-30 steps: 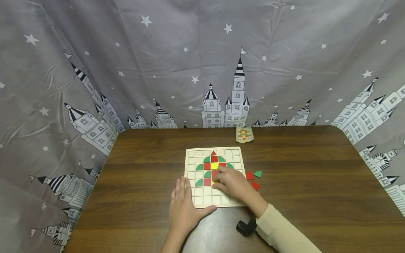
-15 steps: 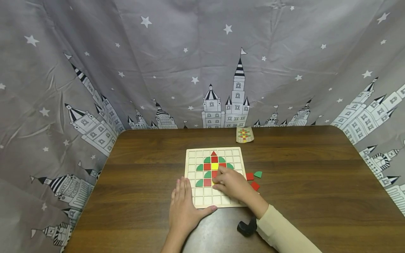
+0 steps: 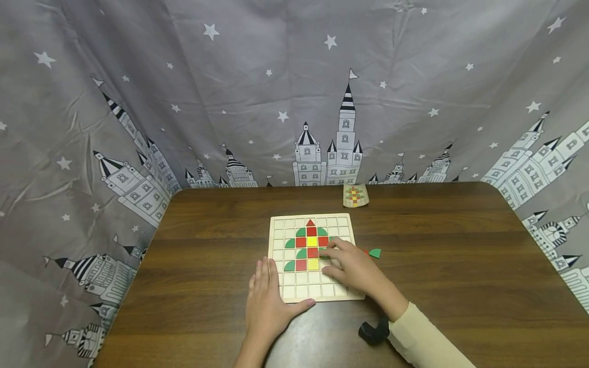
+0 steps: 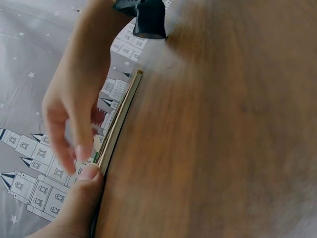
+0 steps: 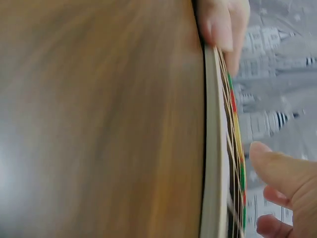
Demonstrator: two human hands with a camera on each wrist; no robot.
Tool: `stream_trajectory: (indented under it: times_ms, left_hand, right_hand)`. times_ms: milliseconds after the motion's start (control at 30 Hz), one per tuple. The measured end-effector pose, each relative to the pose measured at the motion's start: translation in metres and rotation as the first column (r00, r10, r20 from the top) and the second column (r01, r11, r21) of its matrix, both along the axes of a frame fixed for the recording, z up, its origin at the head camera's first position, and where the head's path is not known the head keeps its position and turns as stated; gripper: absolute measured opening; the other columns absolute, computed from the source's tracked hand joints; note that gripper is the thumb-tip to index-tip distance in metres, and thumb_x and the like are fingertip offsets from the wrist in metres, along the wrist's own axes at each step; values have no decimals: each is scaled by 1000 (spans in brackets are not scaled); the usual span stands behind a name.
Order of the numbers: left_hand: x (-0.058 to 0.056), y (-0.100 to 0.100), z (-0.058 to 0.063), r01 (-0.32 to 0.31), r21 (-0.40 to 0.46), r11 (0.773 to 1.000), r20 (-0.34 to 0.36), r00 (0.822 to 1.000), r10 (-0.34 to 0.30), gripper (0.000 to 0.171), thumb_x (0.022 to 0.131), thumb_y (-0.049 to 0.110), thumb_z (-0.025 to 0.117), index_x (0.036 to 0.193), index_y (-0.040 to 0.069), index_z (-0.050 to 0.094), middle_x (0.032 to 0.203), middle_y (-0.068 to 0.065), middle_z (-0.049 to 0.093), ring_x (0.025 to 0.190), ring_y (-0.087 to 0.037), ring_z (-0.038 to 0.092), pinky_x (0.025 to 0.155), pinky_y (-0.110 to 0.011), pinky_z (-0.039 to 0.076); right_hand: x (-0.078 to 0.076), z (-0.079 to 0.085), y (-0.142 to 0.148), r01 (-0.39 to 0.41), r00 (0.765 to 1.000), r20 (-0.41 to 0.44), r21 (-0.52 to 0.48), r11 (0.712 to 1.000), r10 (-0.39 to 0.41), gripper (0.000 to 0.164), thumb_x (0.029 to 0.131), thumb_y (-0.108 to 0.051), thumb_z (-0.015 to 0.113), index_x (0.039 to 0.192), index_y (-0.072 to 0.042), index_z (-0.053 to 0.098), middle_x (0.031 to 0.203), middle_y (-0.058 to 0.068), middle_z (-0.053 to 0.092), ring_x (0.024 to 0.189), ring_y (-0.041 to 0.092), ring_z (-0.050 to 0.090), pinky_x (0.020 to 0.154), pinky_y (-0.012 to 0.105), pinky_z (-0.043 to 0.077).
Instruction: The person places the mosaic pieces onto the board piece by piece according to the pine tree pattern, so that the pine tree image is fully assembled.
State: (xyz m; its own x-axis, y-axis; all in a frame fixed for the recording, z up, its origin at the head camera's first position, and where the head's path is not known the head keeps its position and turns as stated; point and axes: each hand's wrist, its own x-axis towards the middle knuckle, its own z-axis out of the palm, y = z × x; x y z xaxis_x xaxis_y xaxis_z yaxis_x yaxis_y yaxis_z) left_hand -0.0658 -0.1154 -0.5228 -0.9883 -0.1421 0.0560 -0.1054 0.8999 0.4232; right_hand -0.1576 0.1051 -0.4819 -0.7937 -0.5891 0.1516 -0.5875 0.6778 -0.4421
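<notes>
A pale wooden grid board (image 3: 289,292) lies on the table with a tree-like pattern of red, green and yellow tiles. My left hand (image 3: 267,309) rests at its front left corner, fingers straight along the left side and thumb on the front edge. Over the right half of the board hovers my right hand (image 3: 354,268), its fingers loosely bent and holding nothing that I can see. Just left of its fingertips, a yellow square tile (image 3: 313,264) sits in a cell. In the right wrist view, the right thumb (image 5: 270,161) stands apart from the fingers.
A green quarter-circle tile (image 3: 375,253) lies right of the board, beside a red tile mostly hidden by the right hand. A small pattern card (image 3: 356,196) stands at the table's back edge. Behind hangs a grey curtain (image 3: 257,66) with castles. A black wrist strap (image 3: 375,331) is on the right arm.
My right hand has let go of the yellow tile and drawn back to the right, its fingers spreading. The yellow tile now shows fully in its cell. The left hand has stayed put.
</notes>
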Motion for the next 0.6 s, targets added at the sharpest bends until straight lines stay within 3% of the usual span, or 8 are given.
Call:
stream_trajectory:
  times_ms: [333,467,600]
  left_hand:
    - [0,0,-1,-3,-7,1000,-7,1000,3,142,56,94,60,157,2,22,166,-16,19,154,-33,17,124,-49,22]
    - [0,0,-1,3,-6,1000,-11,1000,-3,142,57,94,60,157,2,21,165,-16,19,154,-33,17,124,-49,21]
    - [0,0,-1,4,-14,1000,-7,1000,-4,142,57,94,60,157,1,22,165,-17,19,154,-33,17,124,-49,21]
  right_hand:
    - [-7,-4,64,169,986,3,5,986,-169,48,89,-30,74,134,-14,64,123,5,58,110,26,55,91,46,52]
    - [-9,-7,80,166,986,16,51,985,-167,50,90,-28,72,137,-13,62,124,7,57,110,27,54,91,48,52]
    - [-11,-8,85,143,989,19,71,987,-145,47,89,-30,74,133,-15,65,119,4,58,104,23,52,86,41,51]
